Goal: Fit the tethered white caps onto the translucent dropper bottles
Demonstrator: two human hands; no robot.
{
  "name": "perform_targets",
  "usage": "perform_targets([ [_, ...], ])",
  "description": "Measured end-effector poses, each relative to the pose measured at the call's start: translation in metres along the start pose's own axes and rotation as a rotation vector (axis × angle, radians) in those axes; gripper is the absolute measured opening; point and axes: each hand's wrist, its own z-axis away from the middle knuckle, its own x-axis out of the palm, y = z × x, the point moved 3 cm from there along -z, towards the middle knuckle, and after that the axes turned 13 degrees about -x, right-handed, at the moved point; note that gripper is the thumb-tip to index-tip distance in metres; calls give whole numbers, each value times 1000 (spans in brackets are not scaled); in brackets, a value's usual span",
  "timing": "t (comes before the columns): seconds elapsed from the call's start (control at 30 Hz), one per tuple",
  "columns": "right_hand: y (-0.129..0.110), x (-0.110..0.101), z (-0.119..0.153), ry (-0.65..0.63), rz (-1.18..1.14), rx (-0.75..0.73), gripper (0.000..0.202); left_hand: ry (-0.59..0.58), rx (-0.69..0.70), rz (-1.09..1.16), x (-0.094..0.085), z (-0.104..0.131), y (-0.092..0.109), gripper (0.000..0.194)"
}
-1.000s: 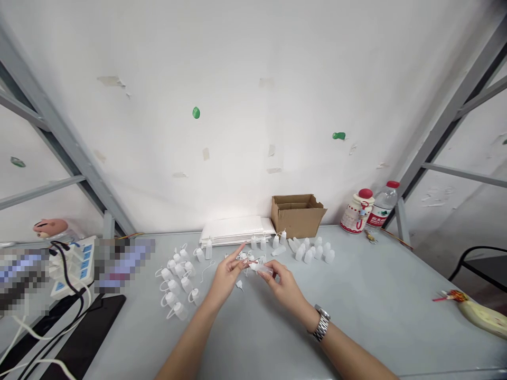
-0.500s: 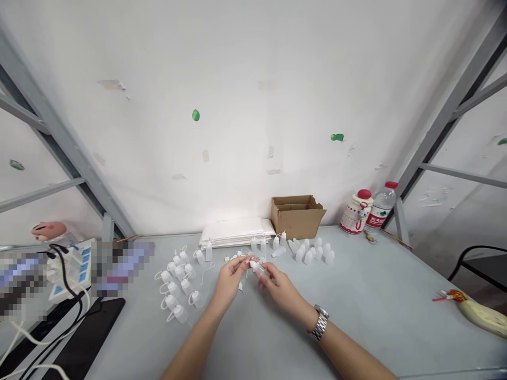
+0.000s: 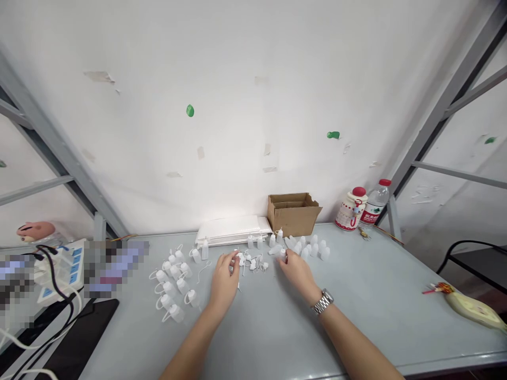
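Note:
My right hand (image 3: 296, 270) is closed around a small translucent squeeze bottle (image 3: 282, 254), mostly hidden by the fingers, low over the table. My left hand (image 3: 225, 278) has its fingers curled together at the left edge of a loose pile of white caps (image 3: 253, 262); what its fingertips pinch, if anything, is too small to make out. Several bottles with strapped white caps (image 3: 169, 288) stand in a cluster to the left. More bottles with pointed nozzles (image 3: 260, 242) are behind the pile. Uncapped bottles (image 3: 314, 248) stand in a group beyond my right hand.
Against the wall are a stack of white envelopes (image 3: 225, 230) and an open cardboard box (image 3: 295, 219). A decorated flask (image 3: 350, 210) and a water bottle (image 3: 375, 205) are at the back right. A power strip (image 3: 75, 266) with cables lies left; a yellowish object (image 3: 473, 311) lies right.
My hands have moved apart. My right hand has gone right and lowered with a bottle, and the left has drawn away from it, uncovering the pile of caps. The view has shifted slightly.

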Motion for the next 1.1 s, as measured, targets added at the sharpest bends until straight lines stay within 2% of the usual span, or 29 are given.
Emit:
perform_targets([
  [0.13,-5,8,0,-66,38,-2,6,3,1,-120,2,-1,-3,34],
  [0.33,-10,12,-2,-112,42,10,17,4,24,-196,3,0,-2,33],
  [0.47,-9,0,-3,-111,4,27,39,34,20,-265,1,1,1,27],
  [0.53,-5,-12,-5,-59,-63,39,50,69,-20,-309,-1,1,2,23],
  [0.67,10,-41,-10,191,-233,55,49,85,-85,-371,-3,1,4,20],
  [0.73,18,-51,-11,293,-168,66,44,72,-83,-387,-2,2,4,18],
  [0.8,22,-55,-11,322,-39,42,38,54,-68,-400,0,3,3,17],
  [0.93,20,-50,-10,222,125,31,30,28,44,-452,5,4,0,14],
  [1.1,17,-42,-8,108,258,43,29,-103,349,-573,19,9,-2,21],
])
